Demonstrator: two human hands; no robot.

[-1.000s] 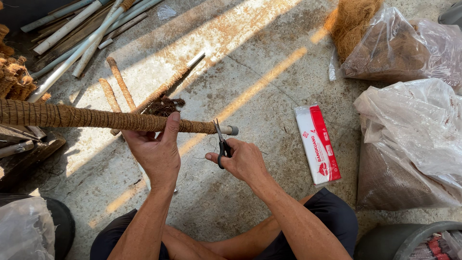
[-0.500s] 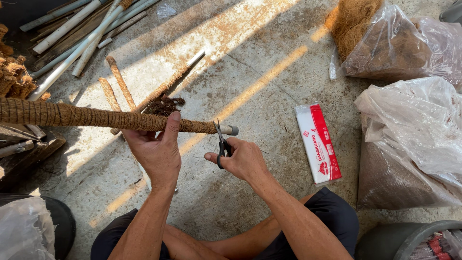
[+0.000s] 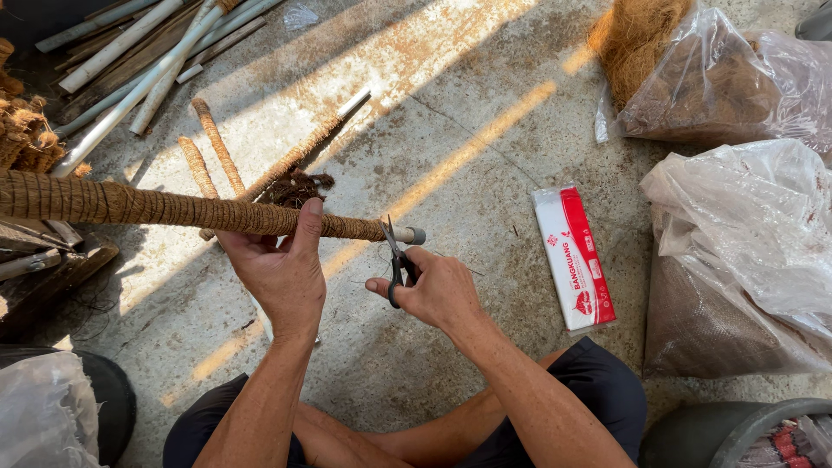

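Left hand: your left hand [image 3: 282,269] is closed around the fibre-wrapped pole [image 3: 173,208], thumb up along its side, holding it level above the concrete floor [image 3: 451,113].
Right hand: your right hand [image 3: 438,290] pinches the black scissors [image 3: 397,260], fingers in the handles.
Scissors: the blades point up and meet the pole near its bare grey tip [image 3: 412,235].
Around: a red and white flat box [image 3: 574,257] lies near on the right; plastic bags of brown fibre [image 3: 719,87] are further right; bare pipes [image 3: 139,52] lie at the upper left.

The fibre-wrapped pole [image 3: 173,208] is brown with fine rings, its bare tip grey, the scissors [image 3: 397,260] black, and the flat box [image 3: 574,257] red and white.
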